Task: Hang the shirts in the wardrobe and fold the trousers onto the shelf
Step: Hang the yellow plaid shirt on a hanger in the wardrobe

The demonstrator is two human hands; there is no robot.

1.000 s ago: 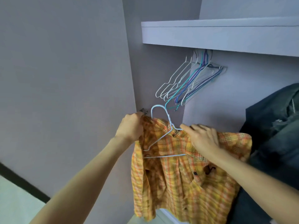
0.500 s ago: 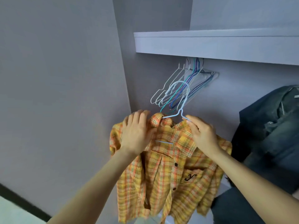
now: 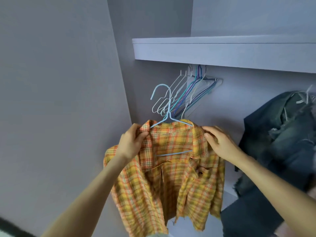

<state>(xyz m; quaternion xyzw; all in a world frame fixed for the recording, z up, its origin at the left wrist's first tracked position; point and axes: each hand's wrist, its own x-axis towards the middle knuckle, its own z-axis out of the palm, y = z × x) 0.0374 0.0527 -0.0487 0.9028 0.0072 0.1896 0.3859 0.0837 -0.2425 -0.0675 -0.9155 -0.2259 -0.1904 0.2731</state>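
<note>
An orange and yellow plaid shirt (image 3: 172, 171) hangs on a light blue wire hanger (image 3: 165, 106), held up in front of the open wardrobe. My left hand (image 3: 132, 142) pinches the shirt's left shoulder by the collar. My right hand (image 3: 220, 142) is at the right shoulder, fingers curled on the fabric, slightly blurred. The hanger's hook points up and hangs free, below and left of the bunch of empty wire hangers (image 3: 189, 94) under the shelf (image 3: 222, 50). Dark denim garments (image 3: 282, 137) hang at the right.
The grey wardrobe side panel (image 3: 59, 100) fills the left. The shelf's front edge juts out above the hangers. More dark fabric (image 3: 249, 218) lies low at the right, beside the shirt's hem.
The shirt has been spread across the hanger and its hook turned upright. My hands moved apart from the collar to the two shoulders.
</note>
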